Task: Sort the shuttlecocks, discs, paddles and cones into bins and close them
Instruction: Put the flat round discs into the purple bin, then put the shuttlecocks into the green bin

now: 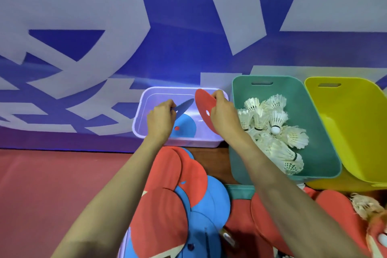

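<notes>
Your left hand (pixel 161 119) pinches a blue disc (pixel 184 106) edge-on over the lavender bin (pixel 199 143) — a second blue disc (pixel 187 129) lies flat on its floor — while your right hand (pixel 223 115) grips a red disc (pixel 204 106) (tilted, nearly upright) at that bin's right rim, beside the teal bin (pixel 314 123) of shuttlecocks (pixel 270 123).

Red disc (pixel 202 107) on edge over lilac bin (pixel 199 142); blue disc (pixel 186 130) inside, probably flat; darker disc (pixel 185 104) tilted above.

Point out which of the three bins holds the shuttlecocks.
The teal middle bin: white shuttlecocks are piled in it. The lilac bin on its left holds a blue disc; the yellow bin shows nothing inside.
</notes>
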`<state>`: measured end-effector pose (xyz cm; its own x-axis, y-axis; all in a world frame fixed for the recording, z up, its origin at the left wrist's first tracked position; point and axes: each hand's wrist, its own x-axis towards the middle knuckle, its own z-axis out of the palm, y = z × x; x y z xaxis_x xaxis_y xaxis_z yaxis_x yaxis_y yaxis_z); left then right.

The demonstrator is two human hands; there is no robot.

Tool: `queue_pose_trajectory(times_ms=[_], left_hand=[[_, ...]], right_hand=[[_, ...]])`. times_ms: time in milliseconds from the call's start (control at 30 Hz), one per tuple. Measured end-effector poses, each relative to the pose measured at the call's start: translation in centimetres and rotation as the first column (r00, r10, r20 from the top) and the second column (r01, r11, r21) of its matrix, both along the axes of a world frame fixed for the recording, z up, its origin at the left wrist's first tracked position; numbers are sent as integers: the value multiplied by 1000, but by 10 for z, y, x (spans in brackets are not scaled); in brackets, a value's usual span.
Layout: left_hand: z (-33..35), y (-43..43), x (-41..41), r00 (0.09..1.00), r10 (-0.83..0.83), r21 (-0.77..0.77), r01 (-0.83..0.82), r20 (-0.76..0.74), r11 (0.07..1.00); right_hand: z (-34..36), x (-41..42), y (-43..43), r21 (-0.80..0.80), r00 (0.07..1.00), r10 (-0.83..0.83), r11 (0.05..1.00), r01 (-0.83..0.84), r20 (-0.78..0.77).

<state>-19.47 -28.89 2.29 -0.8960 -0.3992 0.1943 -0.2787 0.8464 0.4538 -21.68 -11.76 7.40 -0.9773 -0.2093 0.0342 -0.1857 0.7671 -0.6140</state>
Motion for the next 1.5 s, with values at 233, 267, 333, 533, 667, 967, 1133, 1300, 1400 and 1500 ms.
queue_pose_trajectory(times_ms=[233,267,333,533,667,967,1133,1300,1400,1500], left_hand=[[-34,-12,-20,981,-158,16,157,111,987],[-36,-14,-23,971,-188,74,179,144,981],[-38,-19,-31,930,-266,215,214,254,953],[-53,-32,-33,695,-451,342,301,560,890],[-57,-37,-26,671,-401,330,239,623,913],[-26,-26,-12,944,-223,279,152,243,948],[-22,8,17,981,-193,253,186,3,949],[-24,58,70,961,-206,307,256,-186,917],[-34,82,101,954,-211,347,275,-212,897],[-45,107,122,957,-238,382,286,-169,879]], right_hand=[[-27,-14,-15,55,1000,4,998,-4,9],[-30,-17,-18,58,1000,2,998,-3,12],[-37,-23,-24,66,1000,0,998,0,-7],[-49,-31,-40,86,994,19,996,-10,-106],[-69,-34,-45,188,991,120,976,-107,-60],[-65,-15,-44,221,965,175,951,-217,194],[-57,11,-26,120,979,197,972,-202,51],[-55,70,14,-128,978,186,972,-196,-90],[-60,109,43,-145,976,202,966,-212,-82],[-72,137,76,-119,970,236,963,-241,-57]])
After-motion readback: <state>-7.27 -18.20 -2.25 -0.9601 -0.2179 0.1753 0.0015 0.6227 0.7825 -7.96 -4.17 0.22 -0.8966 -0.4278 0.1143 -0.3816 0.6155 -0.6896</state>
